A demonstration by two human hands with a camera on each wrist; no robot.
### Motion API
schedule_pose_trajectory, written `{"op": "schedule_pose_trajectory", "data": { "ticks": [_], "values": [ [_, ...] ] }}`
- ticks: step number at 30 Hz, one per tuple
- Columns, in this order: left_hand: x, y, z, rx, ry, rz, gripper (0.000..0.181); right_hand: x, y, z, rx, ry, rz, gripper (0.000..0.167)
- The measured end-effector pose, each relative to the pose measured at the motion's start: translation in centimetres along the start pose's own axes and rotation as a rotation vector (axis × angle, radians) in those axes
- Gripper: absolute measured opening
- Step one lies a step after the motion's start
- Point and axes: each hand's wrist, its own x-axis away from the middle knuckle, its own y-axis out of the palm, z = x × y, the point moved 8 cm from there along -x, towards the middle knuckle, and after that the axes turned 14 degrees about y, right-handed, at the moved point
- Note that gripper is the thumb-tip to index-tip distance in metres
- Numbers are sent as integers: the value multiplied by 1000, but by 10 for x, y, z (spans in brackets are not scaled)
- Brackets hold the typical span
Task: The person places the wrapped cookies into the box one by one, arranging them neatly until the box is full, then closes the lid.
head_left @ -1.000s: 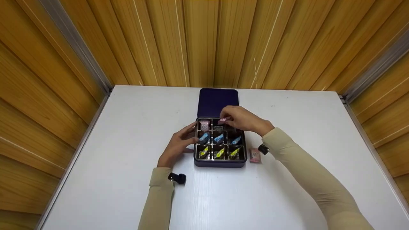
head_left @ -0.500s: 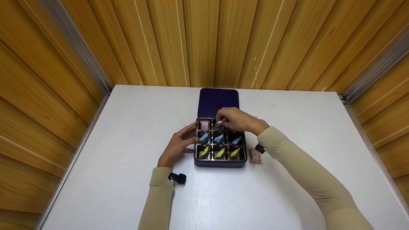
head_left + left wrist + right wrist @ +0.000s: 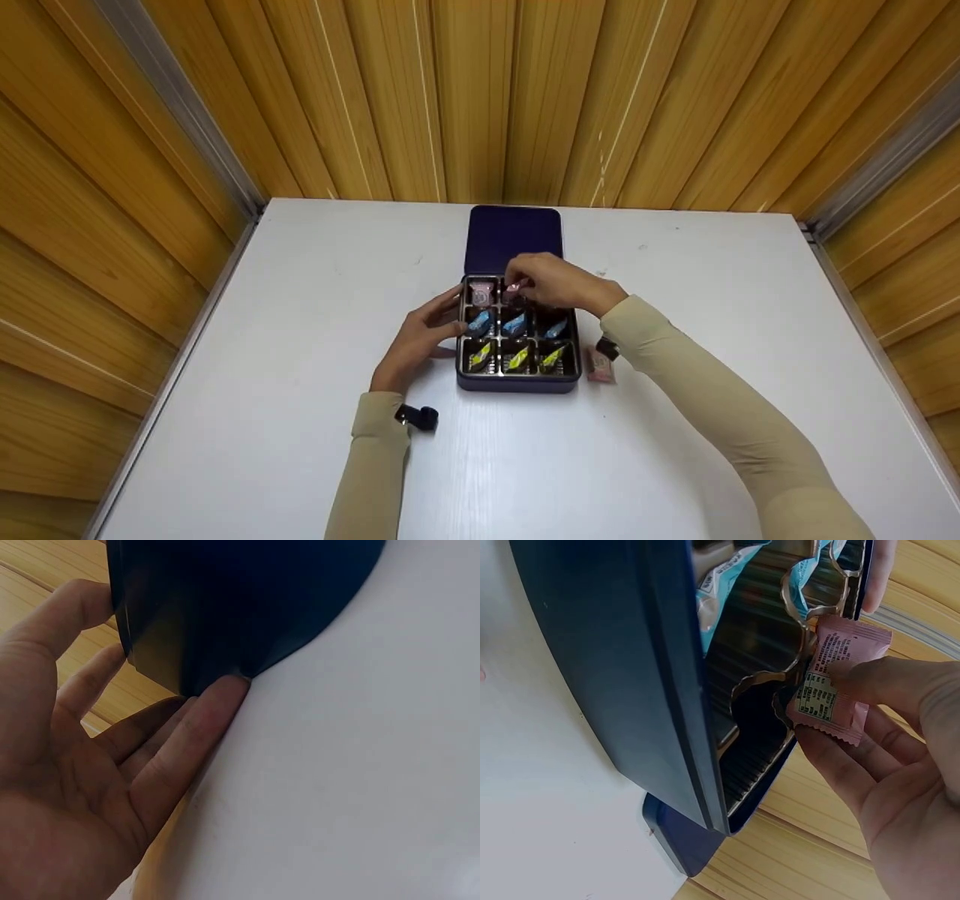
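A dark blue tin [image 3: 517,385] stands with its lid [image 3: 514,238] folded back, its insert divided into several compartments. My right hand [image 3: 559,283] pinches a pink wrapped candy [image 3: 838,652] between thumb and fingers, at the back-row middle compartment. Another pink candy [image 3: 481,293] sits in the back left compartment. Blue-wrapped candies [image 3: 514,324] fill the middle row, and yellow ones [image 3: 517,360] the front row. Against the tin's left side rests my left hand [image 3: 416,339], thumb at the rim and fingers extended along the wall [image 3: 247,607]. My right hand hides much of the back right compartment.
One more pink candy [image 3: 600,366] lies on the white table [image 3: 300,330], just right of the tin under my right wrist. Wood-patterned panels [image 3: 480,97] rise behind the table and at both sides.
My right hand has shifted slightly left and lowered the pink candy into the back-row middle compartment, still pinching it. My left hand stays at the tin's side.
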Motion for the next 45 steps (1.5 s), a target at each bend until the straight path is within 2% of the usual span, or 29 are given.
{"op": "schedule_pose_trajectory", "data": {
  "ticks": [18,27,32,45],
  "values": [
    [-1,0,-1,0,16,-10,71,2,-2,6,21,93,-20,20],
    [0,0,2,-30,30,-29,70,8,-5,6,-5,56,2,21],
    [0,0,3,-19,40,-38,70,11,-6,8,7,92,7,20],
    [0,1,3,-7,24,-25,71,26,-18,11,1,133,102,21]
  ]
}}
